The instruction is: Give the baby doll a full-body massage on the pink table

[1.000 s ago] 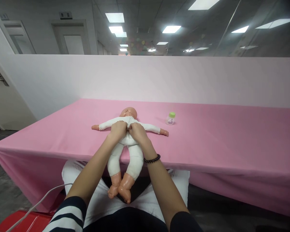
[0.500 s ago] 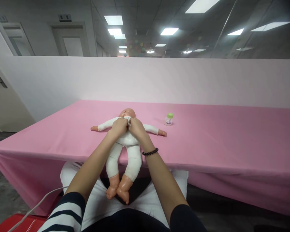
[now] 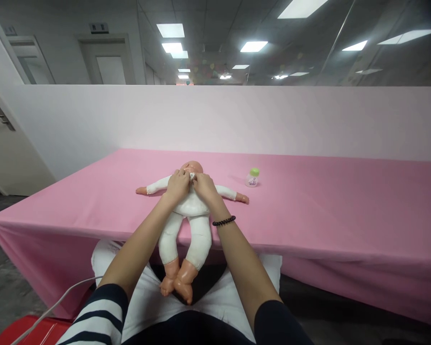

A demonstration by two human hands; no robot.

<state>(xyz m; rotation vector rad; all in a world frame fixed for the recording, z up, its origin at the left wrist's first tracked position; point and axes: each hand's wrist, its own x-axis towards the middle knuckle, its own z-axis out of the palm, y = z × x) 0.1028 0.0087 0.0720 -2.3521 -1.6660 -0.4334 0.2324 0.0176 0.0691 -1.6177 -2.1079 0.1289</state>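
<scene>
A baby doll [image 3: 192, 206] in a white long-sleeved bodysuit lies on its back on the pink table, with its bare plastic feet past the near edge. My left hand [image 3: 177, 186] and my right hand [image 3: 205, 188] both pinch the bodysuit's neck opening [image 3: 192, 176], just under the doll's chin. The fingers of each hand close on the white fabric, and the two hands nearly touch. The hands hide the doll's upper chest. A small baby bottle [image 3: 253, 178] with a green cap stands to the right of the doll's head, out of reach of both fingers.
The pink-covered table [image 3: 309, 206] runs wide on both sides, backed by a white partition [image 3: 215, 124]. White fabric [image 3: 215, 306] lies over my lap, and a white cable [image 3: 57, 302] runs to a red object [image 3: 36, 333] at lower left.
Both hands have slid up the bodysuit's front toward the doll's neck. The view has tilted slightly. The doll and bottle stay in the same places on the table.
</scene>
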